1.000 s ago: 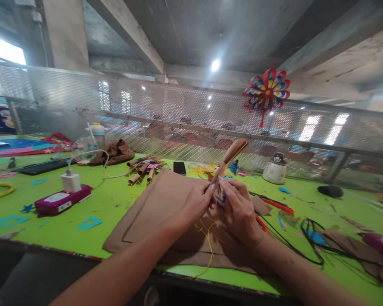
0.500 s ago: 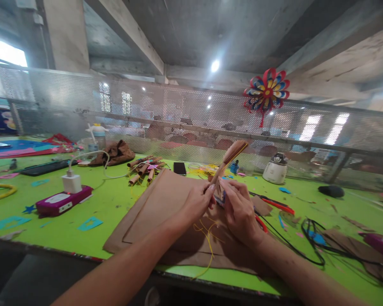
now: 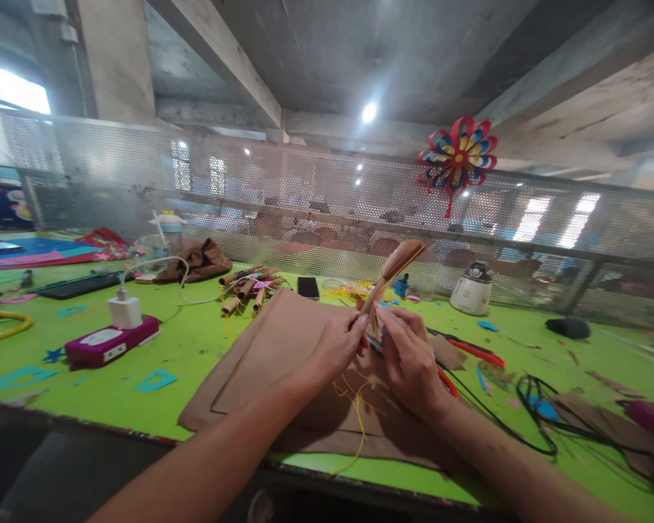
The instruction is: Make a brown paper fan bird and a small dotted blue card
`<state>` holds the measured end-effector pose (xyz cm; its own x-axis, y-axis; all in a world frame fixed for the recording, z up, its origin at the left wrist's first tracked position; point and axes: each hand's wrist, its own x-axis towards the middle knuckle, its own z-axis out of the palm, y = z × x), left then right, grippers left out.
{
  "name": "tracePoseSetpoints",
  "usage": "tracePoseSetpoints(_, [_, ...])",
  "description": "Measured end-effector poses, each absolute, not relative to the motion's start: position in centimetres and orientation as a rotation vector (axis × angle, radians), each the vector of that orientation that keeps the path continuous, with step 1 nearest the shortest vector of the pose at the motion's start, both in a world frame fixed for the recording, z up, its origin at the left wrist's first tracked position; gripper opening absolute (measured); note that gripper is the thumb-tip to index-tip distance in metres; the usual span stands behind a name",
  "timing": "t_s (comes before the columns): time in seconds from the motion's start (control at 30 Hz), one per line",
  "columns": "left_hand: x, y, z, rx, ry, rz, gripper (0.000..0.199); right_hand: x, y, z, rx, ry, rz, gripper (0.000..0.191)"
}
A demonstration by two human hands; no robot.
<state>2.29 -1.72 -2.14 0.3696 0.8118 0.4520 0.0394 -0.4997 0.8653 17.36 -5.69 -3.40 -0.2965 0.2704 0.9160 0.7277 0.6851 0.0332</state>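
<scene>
A: Quick q: where's the paper bundle & who's got it?
B: Up off the table, above the brown sheets, tilted w/ its top to the right. L hand has the lower part pinched btwn thumb & fingers. R hand is right beside it, fingers curled in; can't tell what it grips, b/c the knuckles hide it. Smth bluish shows btwn the hands, too hidden to ID.
A: What could go wrong?
B: Main one, imo: the pinch is narrow & low, so if it loosens, the folds could spread or the top tip over. Also the yellow thread lies loose below the hands, tail by the table's front edge; a wrist could snag it.
A: Room to move?
B: Tight on R: red-handled tool & black cable are near that forearm, so a wide swing could catch either. Front's tight too, only a thin green strip btwn sheets & edge. L is better: bare green table btwn sheets & purple power strip. Far side has the paper rolls & phone just past the sheets. Overhead looks open.
</scene>
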Motion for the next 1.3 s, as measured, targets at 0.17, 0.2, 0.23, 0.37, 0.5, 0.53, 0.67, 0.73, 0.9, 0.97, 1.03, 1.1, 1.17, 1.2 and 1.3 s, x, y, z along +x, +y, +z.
tracePoseSetpoints(0.17, [2.4,-1.5,-2.5,1.775,0.742,1.191,0.032,17.3,-5.7,-3.3,-0.777,-1.868,-0.557,0.059])
tracePoseSetpoints(0.2, [2.4,-1.5,-2.5,1.766,0.745,1.188,0.032,17.3,-5.7,-3.3,-0.778,-1.873,-0.555,0.059])
tracePoseSetpoints(0.23, [2.4,-1.6,-2.5,1.757,0.743,1.187,0.032,17.3,-5.7,-3.3,-0.78,-1.875,-0.552,0.058])
tracePoseSetpoints(0.37, [2.2,-1.8,-2.2,1.669,0.661,1.144,0.031,17.3,-5.6,-3.4,-0.791,-1.87,-0.523,0.056])
tracePoseSetpoints(0.5, [1.9,-2.2,-1.6,1.465,0.575,1.029,0.027,17.4,-5.8,-2.8,-0.789,-1.8,-0.508,0.053])
tracePoseSetpoints(0.53, [1.9,-2.3,-1.4,1.409,0.56,1.013,0.025,17.5,-5.8,-2.6,-0.786,-1.777,-0.512,0.053])
tracePoseSetpoints(0.67, [1.6,-2.3,-0.9,1.228,0.453,0.941,0.02,18.1,-5.6,-1.8,-0.79,-1.715,-0.539,0.049])
tracePoseSetpoints(0.73, [1.4,-2.3,-0.9,1.182,0.416,0.9,0.02,18.5,-5.3,-1.7,-0.801,-1.688,-0.554,0.046])
tracePoseSetpoints(0.9, [1.3,-2.1,-1.0,1.144,0.374,0.9,0.019,19.0,-4.8,-1.7,-0.806,-1.671,-0.55,0.039])
tracePoseSetpoints(0.97, [1.2,-2.1,-1.0,1.146,0.395,0.905,0.019,19.0,-4.7,-1.7,-0.817,-1.687,-0.532,0.037])
tracePoseSetpoints(1.03, [1.2,-2.0,-1.0,1.144,0.426,0.912,0.022,19.1,-4.8,-1.6,-0.828,-1.699,-0.511,0.036])
tracePoseSetpoints(1.1, [1.2,-1.9,-1.0,1.133,0.444,0.925,0.024,19.1,-4.9,-1.6,-0.824,-1.701,-0.498,0.035])
tracePoseSetpoints(1.17, [1.1,-1.8,-1.0,1.13,0.444,0.929,0.024,19.1,-4.9,-1.6,-0.815,-1.702,-0.489,0.036])
tracePoseSetpoints(1.2, [1.1,-1.8,-1.1,1.137,0.444,0.926,0.024,19.2,-4.9,-1.6,-0.809,-1.701,-0.484,0.037])
tracePoseSetpoints(1.3, [1.1,-1.6,-1.2,1.166,0.449,0.914,0.025,19.3,-4.9,-1.6,-0.812,-1.685,-0.474,0.036])
